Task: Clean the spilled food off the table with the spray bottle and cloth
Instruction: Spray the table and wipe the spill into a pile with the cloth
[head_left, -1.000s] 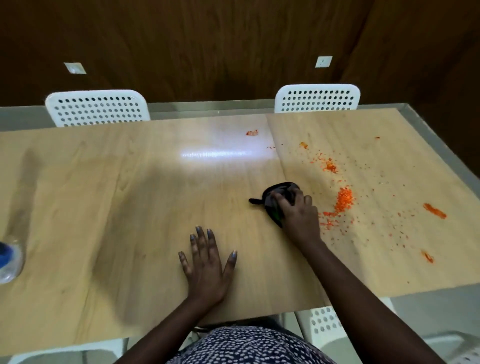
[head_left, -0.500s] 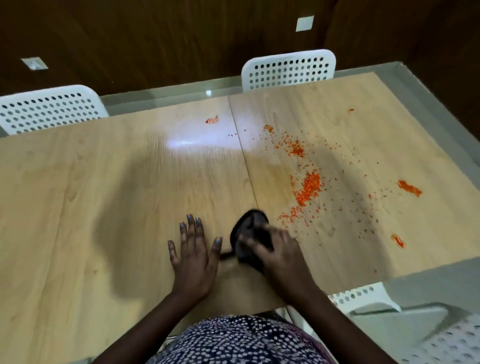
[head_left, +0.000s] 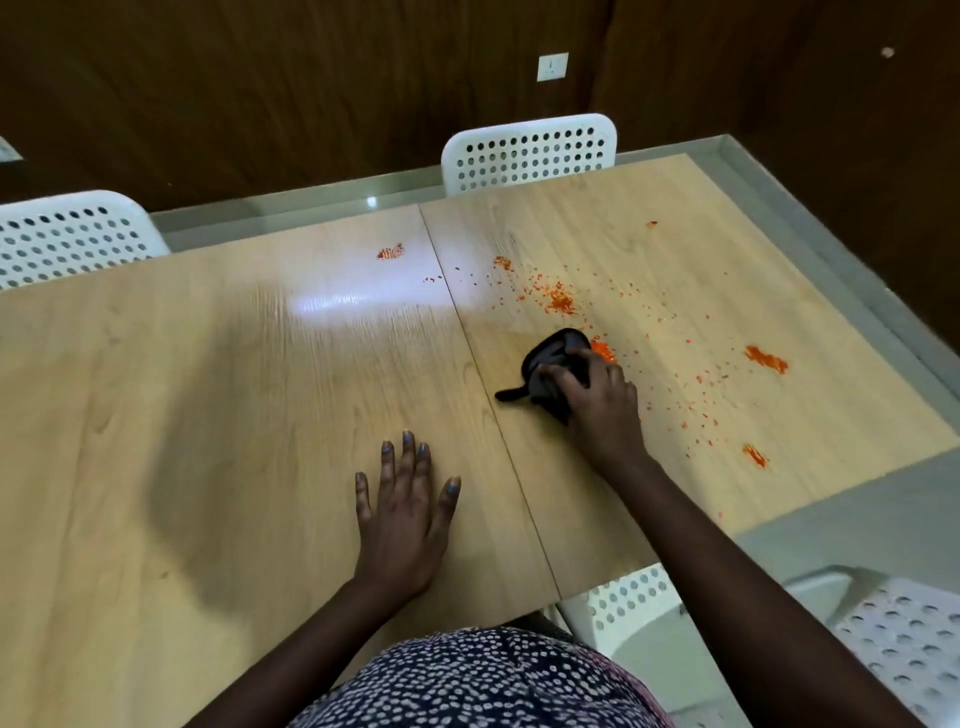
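Your right hand (head_left: 597, 405) grips the bunched black cloth (head_left: 550, 358) on the table (head_left: 260, 415), its far edge touching the orange crumbs (head_left: 602, 349). Left hand (head_left: 405, 509) flat, fingers spread, holding nothing. Spray bottle not in view. Risk: dry crumbs scatter w/ a fast stroke; far-right smears (head_left: 766, 358) could get pushed off the edge.

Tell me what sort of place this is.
Probably a dining or meeting room: a long wooden table with white perforated chairs pushed in, and dark wood-panelled walls with a wall socket.
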